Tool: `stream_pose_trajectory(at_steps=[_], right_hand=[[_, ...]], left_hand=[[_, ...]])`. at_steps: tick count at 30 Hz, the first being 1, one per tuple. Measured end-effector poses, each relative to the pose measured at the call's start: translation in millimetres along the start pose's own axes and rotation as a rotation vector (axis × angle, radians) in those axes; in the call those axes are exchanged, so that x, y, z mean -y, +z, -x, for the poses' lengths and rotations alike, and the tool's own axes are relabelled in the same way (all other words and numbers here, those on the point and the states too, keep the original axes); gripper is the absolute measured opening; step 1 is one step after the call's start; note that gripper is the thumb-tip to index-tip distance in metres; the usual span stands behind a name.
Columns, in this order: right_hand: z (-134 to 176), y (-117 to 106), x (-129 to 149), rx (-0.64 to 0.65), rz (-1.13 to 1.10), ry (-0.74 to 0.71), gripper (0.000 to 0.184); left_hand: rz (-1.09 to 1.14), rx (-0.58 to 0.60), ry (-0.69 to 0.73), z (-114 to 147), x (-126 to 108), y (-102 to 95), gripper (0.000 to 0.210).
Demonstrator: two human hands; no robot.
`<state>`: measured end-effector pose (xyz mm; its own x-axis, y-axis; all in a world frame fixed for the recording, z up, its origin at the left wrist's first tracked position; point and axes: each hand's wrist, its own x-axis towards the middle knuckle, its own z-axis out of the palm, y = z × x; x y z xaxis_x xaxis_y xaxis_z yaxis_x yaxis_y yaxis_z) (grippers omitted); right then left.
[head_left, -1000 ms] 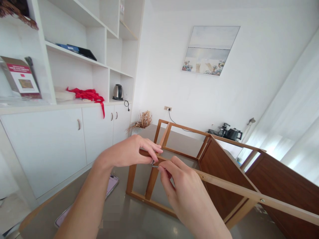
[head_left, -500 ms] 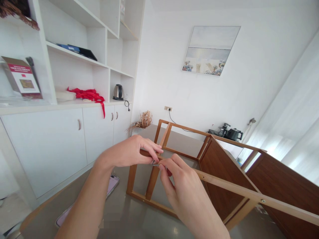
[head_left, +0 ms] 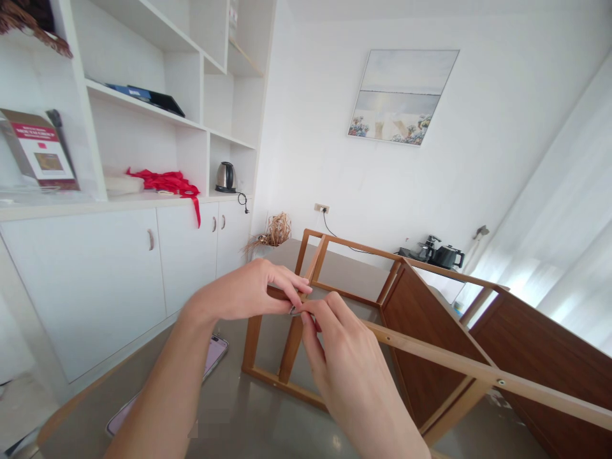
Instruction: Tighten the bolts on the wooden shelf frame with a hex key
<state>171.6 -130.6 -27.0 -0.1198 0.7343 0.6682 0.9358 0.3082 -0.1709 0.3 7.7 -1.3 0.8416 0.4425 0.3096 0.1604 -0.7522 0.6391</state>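
I see a long white shelf, crumpled red fabric overhanging its front edge, a silver-black kettle near its right end.

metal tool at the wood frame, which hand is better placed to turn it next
Probably the right hand: its thumb and fingertips pinch one end of the tool. The left hand is at the other end, fingers by the frame.

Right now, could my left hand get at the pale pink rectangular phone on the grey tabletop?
Probably yes: the phone lies partly hidden behind your left forearm, with nothing seen on top. But your left hand would likely need to leave the brown wooden frame first.
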Motion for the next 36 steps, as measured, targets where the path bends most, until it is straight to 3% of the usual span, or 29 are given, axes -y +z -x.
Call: stream_pose_trajectory(at_steps=[9, 15, 19, 26, 36], right_hand=[[0, -11, -7, 0.108, -0.038, 0.091, 0.016], [2, -15, -4, 0.362, -0.003, 0.176, 0.019], [-1, -12, -3, 0.508, -0.138, 0.142, 0.023], [-4, -11, -5, 0.491, -0.237, 0.158, 0.023], [-1, -16, 0, 0.435, -0.145, 0.155, 0.019]], left_hand=[[-0.009, -0.009, -0.009, -1, 0, 0.4, 0.014], [-0.015, -0.006, -0.019, 0, 2, -0.1, 0.014], [-0.005, 0.000, -0.017, 0, 3, 0.3, 0.014], [0.004, -0.001, -0.010, 0, 4, 0.5, 0.015], [0.010, 0.000, -0.002, 0, 3, 0.7, 0.015]])
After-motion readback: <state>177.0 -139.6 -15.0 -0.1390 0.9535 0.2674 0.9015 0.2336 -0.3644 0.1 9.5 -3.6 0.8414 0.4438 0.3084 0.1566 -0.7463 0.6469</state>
